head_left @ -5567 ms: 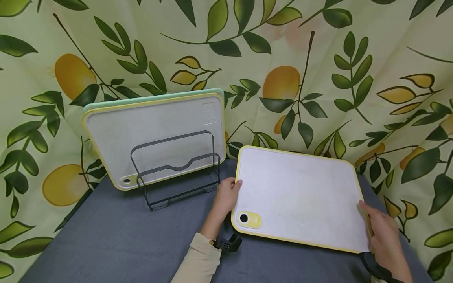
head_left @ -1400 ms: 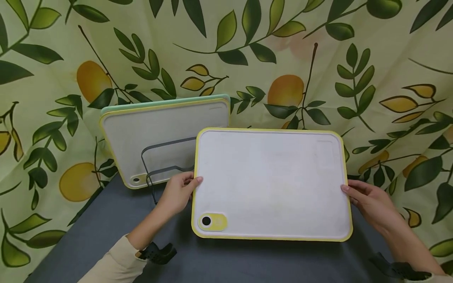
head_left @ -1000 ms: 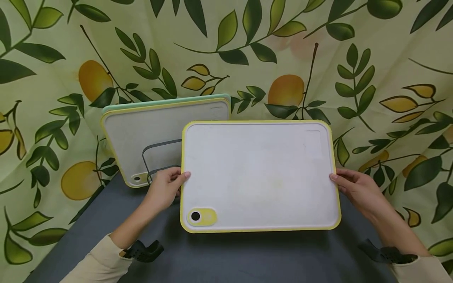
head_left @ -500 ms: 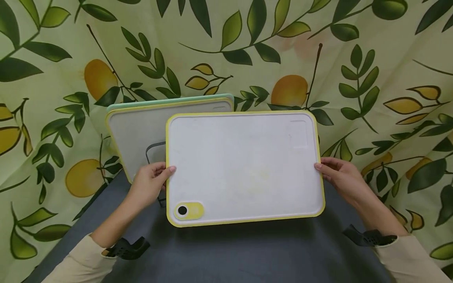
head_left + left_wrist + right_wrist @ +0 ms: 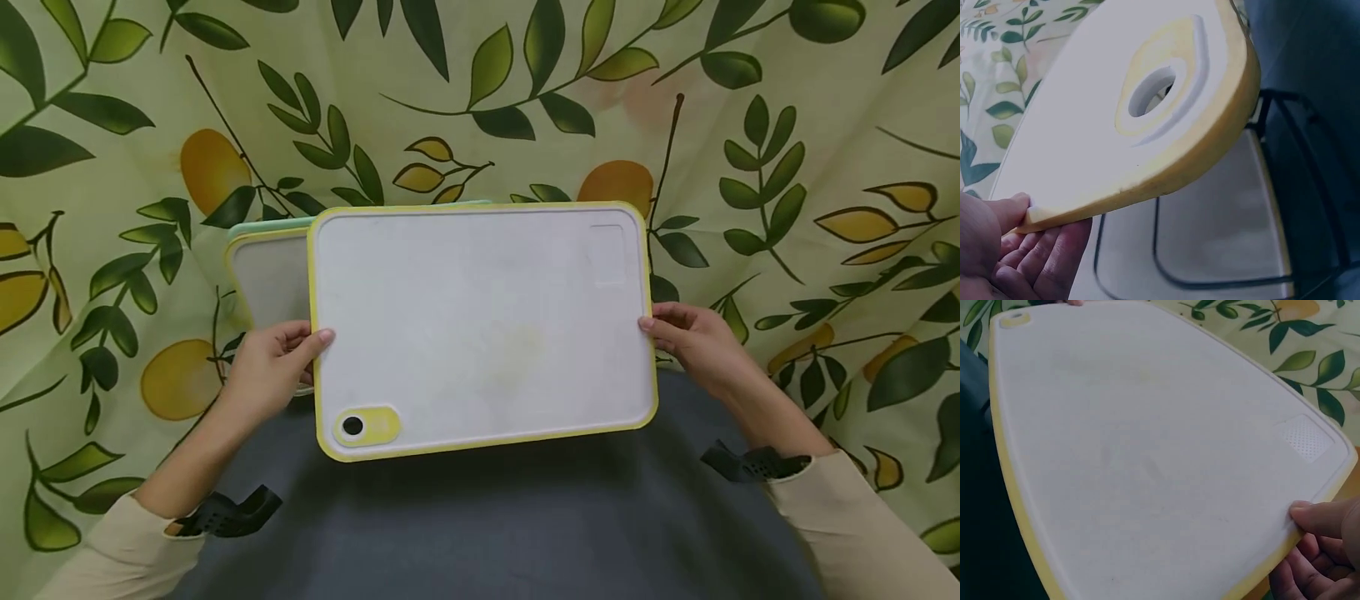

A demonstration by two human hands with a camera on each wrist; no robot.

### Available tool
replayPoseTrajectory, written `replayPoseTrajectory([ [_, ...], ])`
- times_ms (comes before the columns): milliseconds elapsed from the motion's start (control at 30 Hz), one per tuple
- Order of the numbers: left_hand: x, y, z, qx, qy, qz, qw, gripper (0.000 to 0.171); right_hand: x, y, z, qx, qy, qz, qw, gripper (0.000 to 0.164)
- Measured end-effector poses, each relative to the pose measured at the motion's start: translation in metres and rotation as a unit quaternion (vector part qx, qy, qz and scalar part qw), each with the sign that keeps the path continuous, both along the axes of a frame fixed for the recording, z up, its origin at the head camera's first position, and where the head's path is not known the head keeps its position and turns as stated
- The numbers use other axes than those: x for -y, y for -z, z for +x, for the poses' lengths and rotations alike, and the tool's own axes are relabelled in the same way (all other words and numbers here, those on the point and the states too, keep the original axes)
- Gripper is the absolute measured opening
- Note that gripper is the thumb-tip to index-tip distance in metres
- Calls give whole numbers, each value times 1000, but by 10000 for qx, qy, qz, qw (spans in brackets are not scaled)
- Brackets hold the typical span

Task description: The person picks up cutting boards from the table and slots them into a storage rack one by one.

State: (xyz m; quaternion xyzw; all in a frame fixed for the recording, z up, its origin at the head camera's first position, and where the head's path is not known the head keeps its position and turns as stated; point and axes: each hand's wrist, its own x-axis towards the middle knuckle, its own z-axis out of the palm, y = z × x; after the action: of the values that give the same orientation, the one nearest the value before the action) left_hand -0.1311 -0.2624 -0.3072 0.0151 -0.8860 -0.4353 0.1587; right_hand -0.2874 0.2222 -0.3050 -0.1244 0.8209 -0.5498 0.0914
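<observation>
A white cutting board (image 5: 480, 325) with a yellow rim is held up above the table, tilted slightly in the head view. My left hand (image 5: 262, 367) pinches its left edge, thumb on the front face and fingers behind. On the opposite edge, my right hand (image 5: 701, 346) grips in the same way. A yellow patch with a round hole marks the lower left corner. Behind it stands another white board (image 5: 273, 271) with a yellow rim, backed by a mint green board (image 5: 270, 225). In the left wrist view, a dark wire rack (image 5: 1310, 156) shows below the held board.
A dark grey cloth covers the table (image 5: 495, 525). At the back hangs a curtain (image 5: 832, 100) printed with leaves and orange fruit. The held board hides the rack and most of the standing boards in the head view.
Both hands have lifted the cutting board off the table and carried it left and upward, in front of the rack. It now covers most of the standing boards.
</observation>
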Motion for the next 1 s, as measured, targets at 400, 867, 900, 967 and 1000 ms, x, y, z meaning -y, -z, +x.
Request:
replayPoseTrajectory([
  [400,33,-21,7,-56,-34,-87,9999,45,40,-24,-16,39,-143,-425,9990,44],
  [867,59,-31,-2,-137,-483,76,9987,50,79,-37,-36,-255,-82,-500,9984,45],
  [900,60,-33,-3,-157,-502,47,9986,50,81,-37,-38,-263,-61,-527,9982,44],
  [967,63,-35,-7,-182,-534,25,9984,51,84,-37,-41,-260,-17,-590,9979,42],
  [1000,64,-36,-8,-198,-543,39,9983,51,85,-38,-42,-264,0,-610,9978,42],
])
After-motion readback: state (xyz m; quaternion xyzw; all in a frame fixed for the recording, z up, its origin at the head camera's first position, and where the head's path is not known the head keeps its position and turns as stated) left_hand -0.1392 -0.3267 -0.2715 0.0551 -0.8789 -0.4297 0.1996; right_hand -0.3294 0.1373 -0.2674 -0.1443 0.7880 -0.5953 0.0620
